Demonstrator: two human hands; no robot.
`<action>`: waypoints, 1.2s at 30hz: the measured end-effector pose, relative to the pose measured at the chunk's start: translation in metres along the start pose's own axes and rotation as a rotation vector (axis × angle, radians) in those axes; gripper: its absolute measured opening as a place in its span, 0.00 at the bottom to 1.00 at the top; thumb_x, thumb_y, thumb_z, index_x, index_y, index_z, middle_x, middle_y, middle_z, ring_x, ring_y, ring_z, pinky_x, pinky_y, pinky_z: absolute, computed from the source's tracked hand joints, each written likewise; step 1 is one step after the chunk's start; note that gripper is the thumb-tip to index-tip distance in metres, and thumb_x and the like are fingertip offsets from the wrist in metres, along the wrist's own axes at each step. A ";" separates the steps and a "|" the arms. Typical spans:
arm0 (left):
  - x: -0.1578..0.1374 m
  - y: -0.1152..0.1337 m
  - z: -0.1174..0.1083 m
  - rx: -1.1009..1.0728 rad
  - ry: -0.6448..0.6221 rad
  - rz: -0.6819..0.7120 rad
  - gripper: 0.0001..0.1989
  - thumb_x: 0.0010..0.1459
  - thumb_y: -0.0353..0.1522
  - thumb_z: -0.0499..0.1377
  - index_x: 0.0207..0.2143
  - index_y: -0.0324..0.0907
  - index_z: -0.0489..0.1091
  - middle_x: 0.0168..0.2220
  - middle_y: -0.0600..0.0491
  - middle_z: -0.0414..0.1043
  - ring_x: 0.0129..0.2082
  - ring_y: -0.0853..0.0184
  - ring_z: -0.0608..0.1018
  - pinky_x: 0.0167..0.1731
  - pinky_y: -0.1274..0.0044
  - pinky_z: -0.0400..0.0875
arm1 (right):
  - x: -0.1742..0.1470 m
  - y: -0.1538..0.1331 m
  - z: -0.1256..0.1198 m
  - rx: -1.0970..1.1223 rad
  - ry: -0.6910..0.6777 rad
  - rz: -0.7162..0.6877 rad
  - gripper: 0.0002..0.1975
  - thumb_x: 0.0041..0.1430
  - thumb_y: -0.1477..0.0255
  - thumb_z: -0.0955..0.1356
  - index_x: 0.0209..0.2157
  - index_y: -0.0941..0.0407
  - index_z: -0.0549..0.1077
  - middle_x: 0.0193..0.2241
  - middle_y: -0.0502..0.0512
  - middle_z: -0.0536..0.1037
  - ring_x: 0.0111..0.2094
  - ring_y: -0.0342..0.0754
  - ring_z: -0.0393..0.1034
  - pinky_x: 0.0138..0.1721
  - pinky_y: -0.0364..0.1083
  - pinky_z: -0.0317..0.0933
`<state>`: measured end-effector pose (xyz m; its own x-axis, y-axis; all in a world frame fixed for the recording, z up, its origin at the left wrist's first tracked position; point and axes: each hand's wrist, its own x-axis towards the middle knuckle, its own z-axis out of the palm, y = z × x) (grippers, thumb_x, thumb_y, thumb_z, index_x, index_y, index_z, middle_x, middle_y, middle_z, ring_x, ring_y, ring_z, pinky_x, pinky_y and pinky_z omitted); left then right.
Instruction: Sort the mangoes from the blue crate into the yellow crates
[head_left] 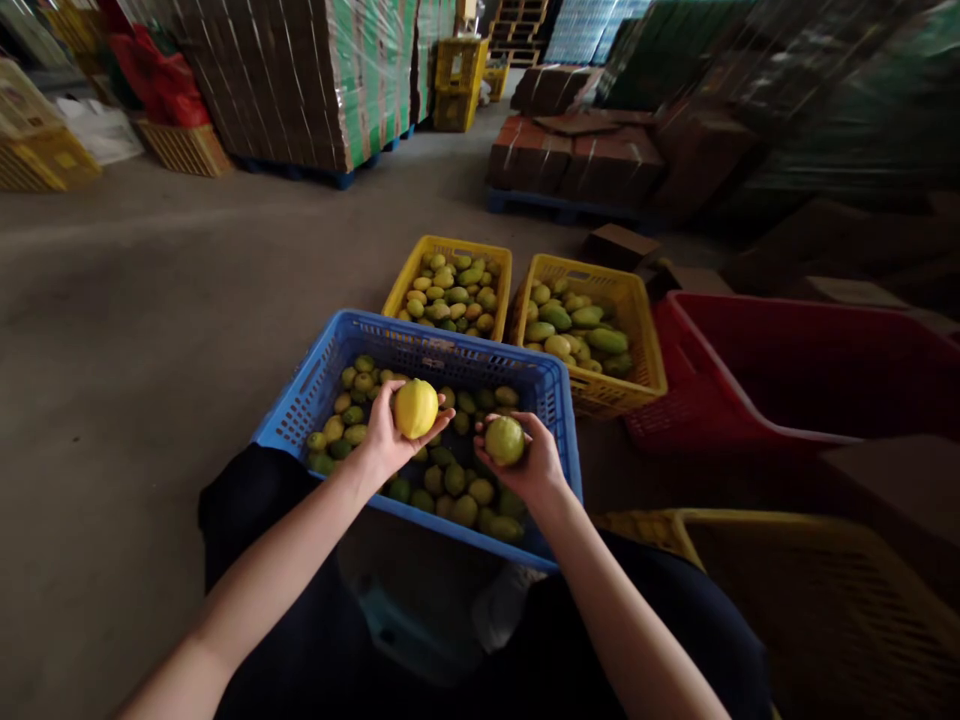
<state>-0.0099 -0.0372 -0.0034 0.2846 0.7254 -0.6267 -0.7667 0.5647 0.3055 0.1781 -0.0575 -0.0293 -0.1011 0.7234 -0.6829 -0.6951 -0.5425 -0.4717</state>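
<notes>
My left hand cradles a bright yellow lemon above the blue crate. To its right, my right hand has its fingers curled round a yellow-green lemon, also over the crate. Below both hands, many similar green and yellowish fruits lie loose in the blue crate, with part of its dark bottom showing between them. My hands and forearms hide some of the fruit.
Beyond the blue crate stand two yellow crates, one with mixed yellow and green fruit, another with mostly green fruit. A red bin is at right, a yellow crate near my right leg. Wrapped pallet stacks stand farther back.
</notes>
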 end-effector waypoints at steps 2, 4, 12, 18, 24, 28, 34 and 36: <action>0.000 -0.003 -0.003 -0.006 -0.022 -0.032 0.14 0.55 0.37 0.53 0.36 0.36 0.71 0.30 0.44 0.77 0.33 0.56 0.81 0.28 0.70 0.78 | -0.001 -0.001 0.002 -0.039 -0.015 -0.019 0.13 0.54 0.69 0.60 0.27 0.59 0.74 0.23 0.60 0.79 0.21 0.48 0.72 0.22 0.44 0.67; 0.000 -0.006 -0.004 -0.003 -0.033 -0.046 0.15 0.54 0.37 0.52 0.36 0.35 0.71 0.31 0.44 0.77 0.33 0.56 0.81 0.27 0.70 0.78 | -0.002 -0.002 0.005 -0.073 -0.018 -0.035 0.14 0.55 0.69 0.59 0.28 0.59 0.74 0.24 0.60 0.79 0.20 0.47 0.71 0.21 0.43 0.67; 0.004 -0.011 -0.007 -0.039 0.043 -0.059 0.15 0.55 0.36 0.52 0.37 0.34 0.70 0.28 0.44 0.76 0.31 0.58 0.81 0.25 0.73 0.77 | 0.002 -0.002 0.003 -0.063 0.004 -0.005 0.09 0.52 0.68 0.62 0.27 0.57 0.71 0.21 0.55 0.76 0.21 0.47 0.70 0.24 0.45 0.67; 0.005 -0.016 -0.008 -0.030 0.060 -0.049 0.15 0.55 0.36 0.52 0.37 0.34 0.71 0.28 0.44 0.75 0.32 0.58 0.80 0.26 0.72 0.78 | -0.001 -0.002 0.006 -0.035 0.001 0.020 0.10 0.52 0.68 0.61 0.26 0.57 0.70 0.18 0.53 0.73 0.20 0.46 0.68 0.20 0.42 0.63; 0.006 -0.020 -0.006 -0.020 0.078 -0.071 0.15 0.55 0.36 0.51 0.37 0.34 0.71 0.27 0.44 0.75 0.30 0.59 0.80 0.25 0.71 0.77 | -0.003 -0.001 0.009 -0.165 -0.083 0.039 0.09 0.48 0.68 0.61 0.25 0.57 0.69 0.16 0.54 0.73 0.15 0.46 0.65 0.12 0.41 0.56; 0.006 -0.020 -0.006 -0.003 0.077 -0.073 0.15 0.55 0.35 0.51 0.38 0.34 0.71 0.27 0.44 0.75 0.29 0.60 0.80 0.25 0.71 0.77 | -0.001 0.001 0.009 -0.151 -0.100 0.010 0.09 0.47 0.68 0.60 0.23 0.57 0.68 0.14 0.53 0.71 0.13 0.45 0.63 0.09 0.40 0.50; 0.005 -0.019 -0.006 -0.021 0.084 -0.072 0.16 0.55 0.36 0.52 0.40 0.34 0.71 0.27 0.45 0.75 0.29 0.60 0.80 0.25 0.72 0.77 | 0.003 0.002 0.006 -0.151 -0.075 -0.060 0.08 0.46 0.69 0.60 0.23 0.56 0.67 0.13 0.53 0.70 0.12 0.46 0.63 0.08 0.40 0.50; 0.005 -0.018 -0.007 -0.031 0.081 -0.079 0.16 0.55 0.35 0.52 0.40 0.34 0.71 0.27 0.45 0.75 0.29 0.60 0.80 0.25 0.72 0.77 | 0.004 0.003 0.006 -0.150 -0.054 -0.078 0.08 0.47 0.69 0.60 0.22 0.56 0.66 0.13 0.53 0.70 0.12 0.46 0.62 0.08 0.41 0.50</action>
<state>0.0015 -0.0468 -0.0175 0.2988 0.6441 -0.7041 -0.7612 0.6059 0.2312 0.1718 -0.0536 -0.0304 -0.0920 0.7856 -0.6118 -0.5886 -0.5385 -0.6030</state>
